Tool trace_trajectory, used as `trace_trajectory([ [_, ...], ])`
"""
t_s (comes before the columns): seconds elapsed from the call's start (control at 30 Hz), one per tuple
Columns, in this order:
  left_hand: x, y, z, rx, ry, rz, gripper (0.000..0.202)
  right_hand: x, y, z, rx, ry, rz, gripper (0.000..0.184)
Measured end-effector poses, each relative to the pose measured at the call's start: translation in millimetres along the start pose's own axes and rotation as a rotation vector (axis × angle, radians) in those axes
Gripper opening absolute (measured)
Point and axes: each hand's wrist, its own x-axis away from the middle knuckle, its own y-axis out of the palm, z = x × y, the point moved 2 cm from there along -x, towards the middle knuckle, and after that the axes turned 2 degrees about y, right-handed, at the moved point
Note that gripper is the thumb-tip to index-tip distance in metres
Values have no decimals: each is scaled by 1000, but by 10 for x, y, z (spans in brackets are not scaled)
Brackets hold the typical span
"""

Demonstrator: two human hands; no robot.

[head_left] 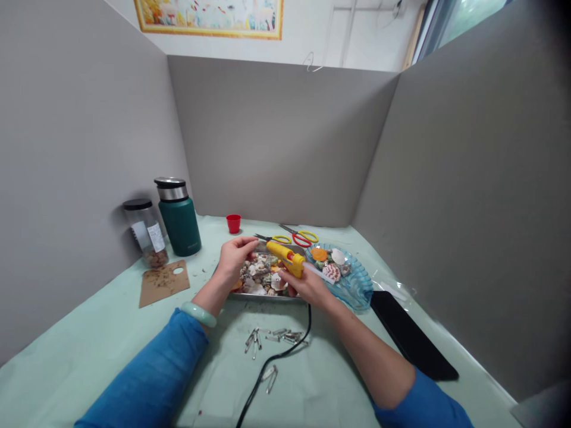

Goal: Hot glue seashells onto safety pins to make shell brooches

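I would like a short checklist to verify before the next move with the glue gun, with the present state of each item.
1. Glue gun held in right hand: ok.
2. Glue stick in the gun: ok, it projects from the rear.
3. Gun hot: cannot tell.
4. Left hand clear of the nozzle: cannot tell; fingertips look close.
5. Cord clear of safety pins: not ok, it passes among them.
6. Shells available in the tray: ok.

Soft light, dark upper-right corner
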Motion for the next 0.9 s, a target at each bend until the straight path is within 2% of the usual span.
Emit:
trace_trajectory([
  [0.33,-10,-5,-35,-14,-2,-38,32,-3,3,-3,-7,-4,-8,32],
  [0.63,8,7,8,-22,-1,-6,31,13,-7,-37,7,-4,9,29],
  [0.9,8,9,4,-26,11,-25,31,3,4,-4,-8,-8,-3,31],
])
